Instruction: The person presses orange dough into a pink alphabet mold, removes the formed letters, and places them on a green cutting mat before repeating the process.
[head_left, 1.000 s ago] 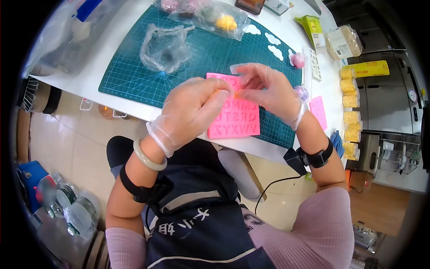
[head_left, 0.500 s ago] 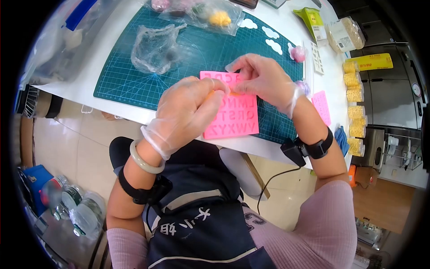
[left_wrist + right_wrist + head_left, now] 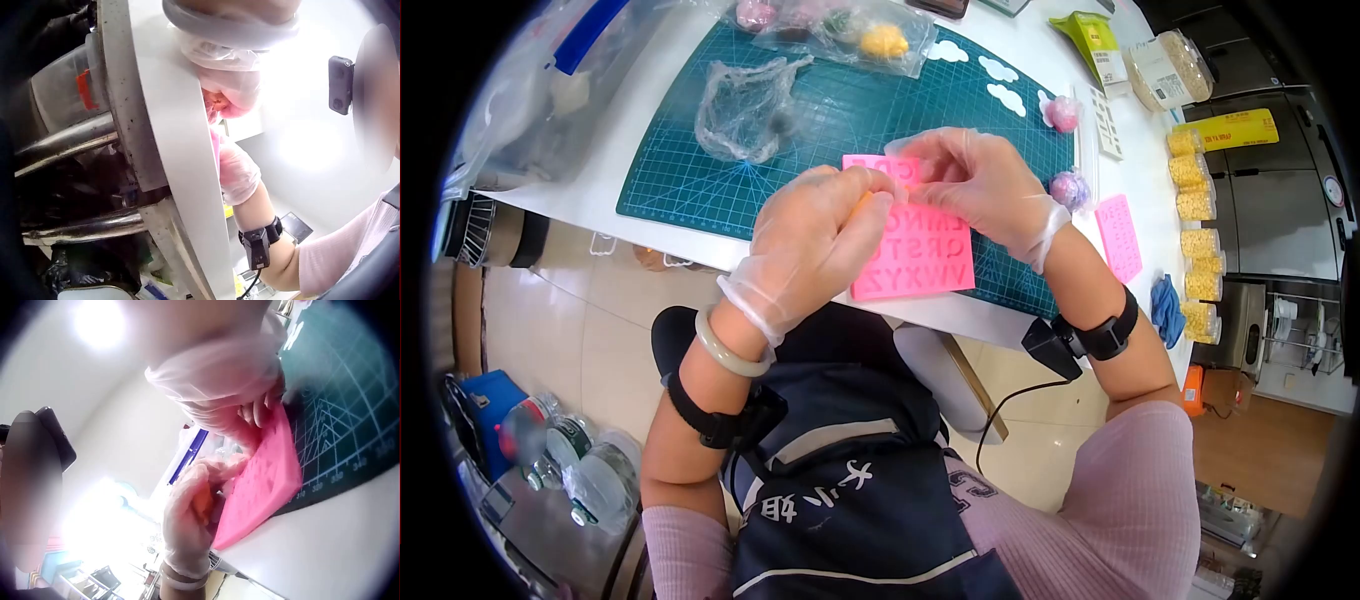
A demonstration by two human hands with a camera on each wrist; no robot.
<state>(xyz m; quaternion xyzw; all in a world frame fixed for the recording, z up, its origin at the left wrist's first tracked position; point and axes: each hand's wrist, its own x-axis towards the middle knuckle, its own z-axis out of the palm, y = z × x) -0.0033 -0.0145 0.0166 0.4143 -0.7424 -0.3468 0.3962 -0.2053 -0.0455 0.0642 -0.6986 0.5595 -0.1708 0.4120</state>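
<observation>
"So, how's the letter mould (image 3: pixel 925 255)?"
"Bright pink slab, rows of darker letters, at three o'clock from the left hand (image 3: pixel 812 228), curled round an orange piece (image 3: pixel 202 501); the right hand (image 3: pixel 982 185), fingers bent, touches the slab, grip unclear"

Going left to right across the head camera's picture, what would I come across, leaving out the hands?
Blue strip → crumpled clear plastic → pink letter slab → purplish ball → smaller pink sheet → blue cloth.
</observation>
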